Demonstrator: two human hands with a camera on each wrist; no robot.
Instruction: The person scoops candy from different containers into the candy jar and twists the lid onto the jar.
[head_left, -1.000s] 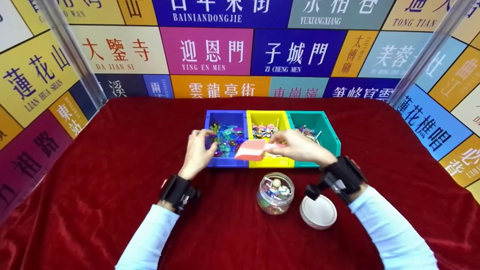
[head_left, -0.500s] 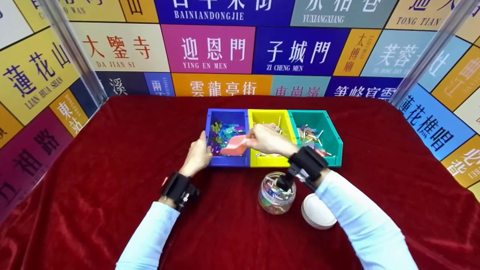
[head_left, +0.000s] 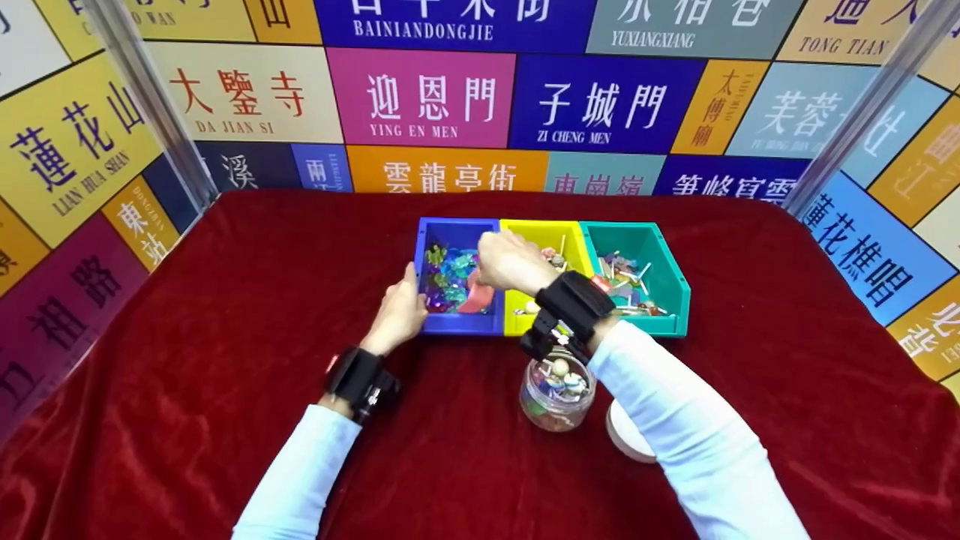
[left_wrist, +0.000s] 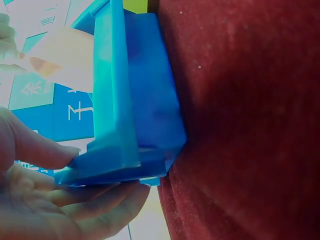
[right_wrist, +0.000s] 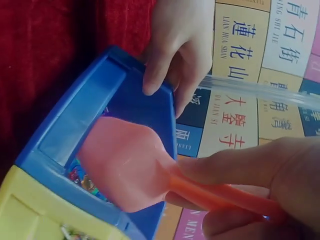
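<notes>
My right hand (head_left: 510, 259) grips the handle of a pink scoop (right_wrist: 127, 165). The scoop's blade points down into the blue bin (head_left: 459, 324), over shiny, colourful gem-like pieces (head_left: 454, 274). At that bin's left side, my left hand (head_left: 397, 311) pinches the side wall, with the thumb (left_wrist: 47, 150) inside and the fingers outside. A clear jar (head_left: 556, 412) holding lollipops and colourful pieces stands open in front of the bins. To its right lies a white lid (head_left: 628, 435), partly covered by my right forearm.
A yellow bin (head_left: 517, 326) and a green bin (head_left: 675, 319), both with lollipops inside, adjoin the blue one on the right. Dark red cloth (head_left: 187, 360) covers the table. Sign-covered panels (head_left: 427, 97) rise behind and at both sides.
My right hand has carried the scoop left from over the yellow bin and lowered it into the blue bin. My left hand has taken hold of the blue bin's side.
</notes>
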